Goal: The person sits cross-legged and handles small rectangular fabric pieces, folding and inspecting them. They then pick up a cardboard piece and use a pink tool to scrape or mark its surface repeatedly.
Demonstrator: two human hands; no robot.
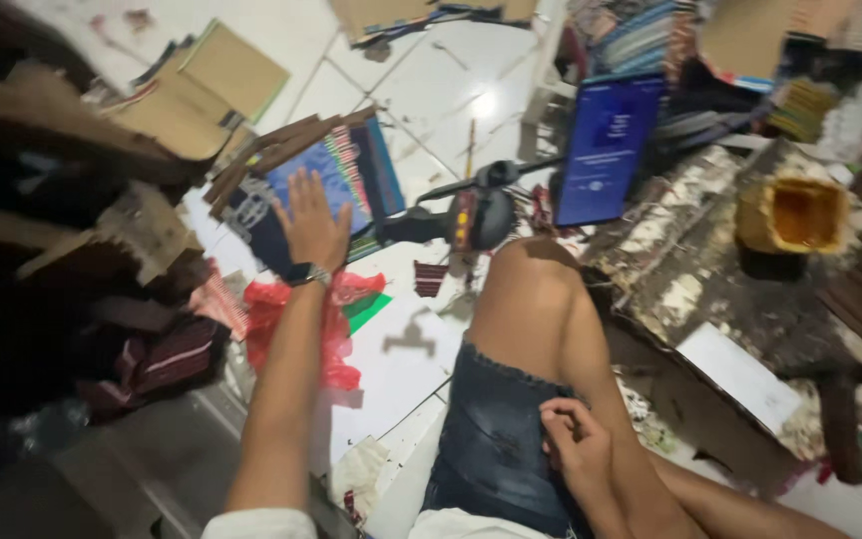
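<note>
Striped cloth (341,170) lies under the left hand (311,225), fingers spread; brown slats (271,150) alongside; right hand (576,444) loosely curled on thigh.

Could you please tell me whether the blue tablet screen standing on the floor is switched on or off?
On. The tablet screen glows bright blue with pale graphics at its middle, propped upright past the raised knee.

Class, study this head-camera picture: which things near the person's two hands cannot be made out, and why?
- Woven cloth: the left hand covers its middle; pattern blurred.
- Right hand on the shorts: fingers curled, anything inside hidden.
- Tablet screen: content too small.
- Dark pile, left edge: cut off, blurred.
</note>
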